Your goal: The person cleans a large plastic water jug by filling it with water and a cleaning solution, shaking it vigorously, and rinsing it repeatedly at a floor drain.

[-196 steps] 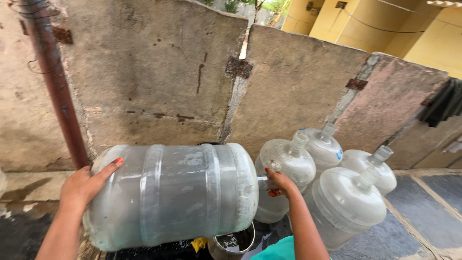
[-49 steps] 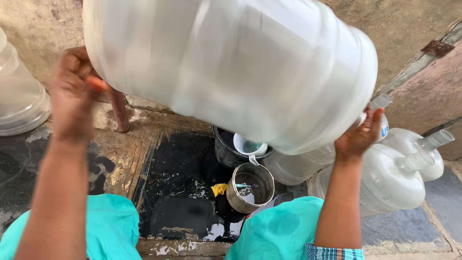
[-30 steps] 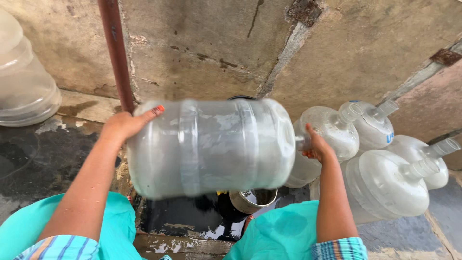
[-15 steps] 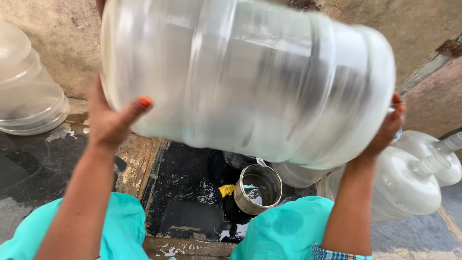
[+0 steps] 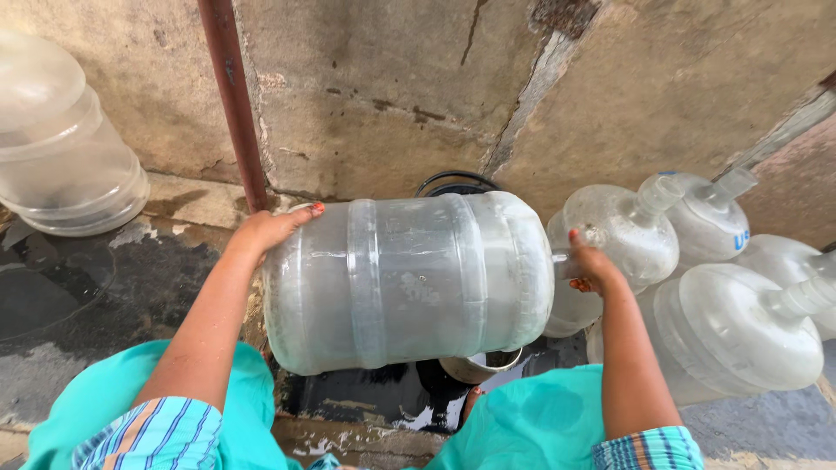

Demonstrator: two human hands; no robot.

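Observation:
I hold a large clear plastic water jug sideways in front of me, with some water inside. My left hand presses flat against its base at the left end. My right hand covers and grips its neck at the right end. Under the jug a small steel pot stands on wet black ground, mostly hidden by the jug.
Three more clear jugs lean together at the right. Another jug stands at the far left. A rusty red pipe runs up the rough concrete wall. A black bucket rim shows behind the held jug. My knees in teal cloth are below.
The jug has come down from close to the camera to a level, sideways position lower in front of me. Both hands stayed on its ends.

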